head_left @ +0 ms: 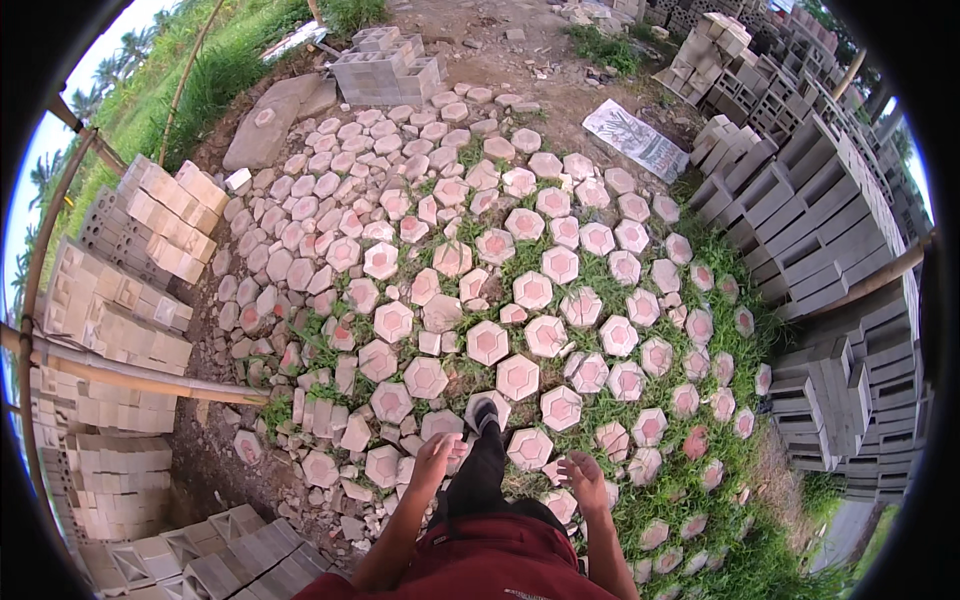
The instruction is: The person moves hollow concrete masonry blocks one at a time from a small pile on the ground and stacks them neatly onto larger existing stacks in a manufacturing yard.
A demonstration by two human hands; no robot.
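Hex pavers [517, 377] w/ pinkish centres, mid-frame, set in grass & dirt, gaps btwn 'em. Over 'em, lower ctr: L hand [437, 459] and R hand [585, 481], hands well apart, nothing gripped, fingers loosely bent. One shoe [486, 411] on a paver, lower ctr. Grey block stacks [830, 215] line frame's R side, paler blocks [175, 220] the L; bamboo pole [150, 377] juts in from L edge. Printed sheet [637, 138] lies upper R.

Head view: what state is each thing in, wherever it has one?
Left hand: empty, fingers partly bent
Right hand: empty, fingers partly bent
Hexagonal pavers: laid out, grass between many
Grey blocks at right: stacked
Pale blocks at left: stacked
Printed sheet: spread on the ground
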